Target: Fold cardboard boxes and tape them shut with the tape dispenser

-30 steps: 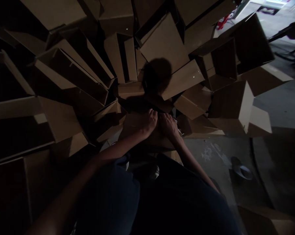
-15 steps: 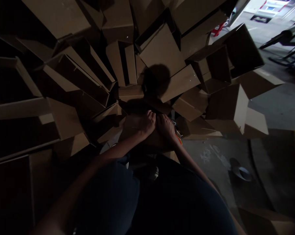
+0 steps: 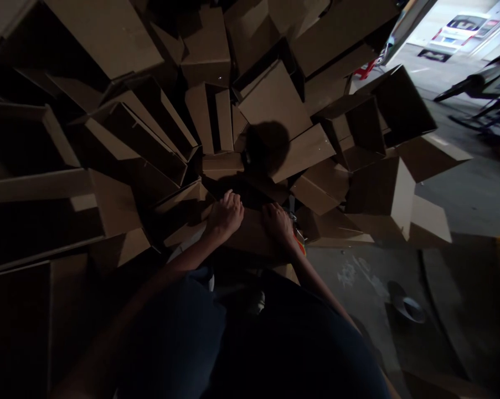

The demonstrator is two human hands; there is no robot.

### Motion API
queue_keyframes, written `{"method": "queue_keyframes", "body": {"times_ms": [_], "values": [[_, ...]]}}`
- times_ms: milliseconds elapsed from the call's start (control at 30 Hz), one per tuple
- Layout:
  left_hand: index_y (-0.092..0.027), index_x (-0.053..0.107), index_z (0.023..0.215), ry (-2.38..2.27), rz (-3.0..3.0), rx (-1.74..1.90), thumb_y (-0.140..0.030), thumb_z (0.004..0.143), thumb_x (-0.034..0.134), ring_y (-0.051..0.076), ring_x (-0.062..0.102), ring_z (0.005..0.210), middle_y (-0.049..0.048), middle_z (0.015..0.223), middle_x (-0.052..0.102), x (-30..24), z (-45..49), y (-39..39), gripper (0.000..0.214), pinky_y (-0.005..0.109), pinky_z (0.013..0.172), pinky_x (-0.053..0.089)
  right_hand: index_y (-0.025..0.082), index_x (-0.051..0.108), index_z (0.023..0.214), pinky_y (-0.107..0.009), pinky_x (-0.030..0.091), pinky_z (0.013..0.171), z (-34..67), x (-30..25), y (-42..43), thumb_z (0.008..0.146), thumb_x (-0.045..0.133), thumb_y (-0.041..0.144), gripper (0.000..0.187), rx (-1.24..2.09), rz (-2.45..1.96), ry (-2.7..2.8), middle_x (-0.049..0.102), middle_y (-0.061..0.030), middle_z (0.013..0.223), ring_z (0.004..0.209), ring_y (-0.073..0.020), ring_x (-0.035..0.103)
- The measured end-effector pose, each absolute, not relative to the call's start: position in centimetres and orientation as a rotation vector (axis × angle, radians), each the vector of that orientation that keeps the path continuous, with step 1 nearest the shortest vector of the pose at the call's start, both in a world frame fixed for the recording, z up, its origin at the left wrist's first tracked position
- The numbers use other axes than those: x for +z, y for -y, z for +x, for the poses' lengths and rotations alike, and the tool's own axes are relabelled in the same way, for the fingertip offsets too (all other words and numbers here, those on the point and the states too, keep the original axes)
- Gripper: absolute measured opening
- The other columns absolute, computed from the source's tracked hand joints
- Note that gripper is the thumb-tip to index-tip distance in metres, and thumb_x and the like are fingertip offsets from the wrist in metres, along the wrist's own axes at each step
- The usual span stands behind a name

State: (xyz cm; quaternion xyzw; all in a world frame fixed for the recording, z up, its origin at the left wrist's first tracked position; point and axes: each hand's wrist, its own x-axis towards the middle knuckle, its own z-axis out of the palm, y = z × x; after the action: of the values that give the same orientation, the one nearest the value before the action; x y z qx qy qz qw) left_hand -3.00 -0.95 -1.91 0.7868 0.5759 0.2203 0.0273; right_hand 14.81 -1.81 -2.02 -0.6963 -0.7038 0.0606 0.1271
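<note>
The left hand [image 3: 227, 213] and right hand [image 3: 278, 220] are apart, 1 towards each side of a small cardboard box [image 3: 252, 235] in front of the person's legs. Both have their fingers bent over towards its far side; it is too dark to tell whether either pinches the cardboard. The box lies low, between the hands, with its near side in deep shadow. Just beside the right wrist is an orange-edged item [image 3: 300, 244], partly hidden. A shoe [image 3: 256, 302] shows below the box. Open cardboard cartons [image 3: 287, 97] pile up beyond and to the left, tilted at many angles. On the concrete floor [image 3: 328, 271] to the right lies a pale ring-shaped object [image 3: 413, 310]; a white vehicle [image 3: 457, 36] stands far off at upper right.
</note>
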Motion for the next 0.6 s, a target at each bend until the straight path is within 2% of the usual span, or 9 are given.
{"method": "queue_keyframes", "body": {"times_ms": [200, 367, 433, 600], "values": [[-0.016, 0.060, 0.107, -1.752, 2.436, 0.634, -0.022, 0.103, 0.041, 0.026, 0.045, 0.142, 0.0141, 0.119, 0.069, -2.0, -3.5, 0.8, 0.021, 0.040, 0.104, 0.049, 0.019, 0.069, 0.101, -0.031, 0.037, 0.075, 14.9, -2.3, 1.9, 0.105, 0.039, 0.032, 0.033, 0.156, -1.987, 2.070, 0.070, -0.0095, 0.108, 0.094, -0.0220, 0.066], [-0.018, 0.066, 0.100, -1.749, 2.387, 0.531, -0.035, 0.103, 0.045, 0.027, 0.061, 0.124, 0.0117, 0.114, 0.072, -2.6, -3.6, 0.4, 0.028, 0.041, 0.100, 0.049, 0.017, 0.068, 0.104, -0.030, 0.039, 0.083, 14.9, -2.0, 2.1, 0.106, 0.039, 0.032, 0.033, 0.167, -1.922, 2.106, 0.070, -0.0093, 0.110, 0.099, -0.0219, 0.065], [-0.019, 0.068, 0.101, -1.732, 2.390, 0.543, -0.041, 0.103, 0.044, 0.027, 0.062, 0.121, 0.0111, 0.116, 0.072, -2.9, -3.6, 0.3, 0.032, 0.042, 0.100, 0.048, 0.017, 0.069, 0.105, -0.029, 0.040, 0.085, 14.9, -1.8, 2.2, 0.105, 0.040, 0.032, 0.032, 0.188, -1.917, 2.114, 0.070, -0.0089, 0.110, 0.101, -0.0219, 0.064], [-0.018, 0.069, 0.109, -1.659, 2.410, 0.484, -0.049, 0.102, 0.045, 0.027, 0.052, 0.136, 0.0135, 0.127, 0.069, -3.6, -3.8, -0.1, 0.040, 0.047, 0.112, 0.038, 0.018, 0.071, 0.111, -0.031, 0.043, 0.094, 15.1, -2.0, 2.2, 0.103, 0.045, 0.031, 0.030, 0.251, -1.833, 2.099, 0.068, -0.0086, 0.123, 0.111, -0.0224, 0.063]]}}
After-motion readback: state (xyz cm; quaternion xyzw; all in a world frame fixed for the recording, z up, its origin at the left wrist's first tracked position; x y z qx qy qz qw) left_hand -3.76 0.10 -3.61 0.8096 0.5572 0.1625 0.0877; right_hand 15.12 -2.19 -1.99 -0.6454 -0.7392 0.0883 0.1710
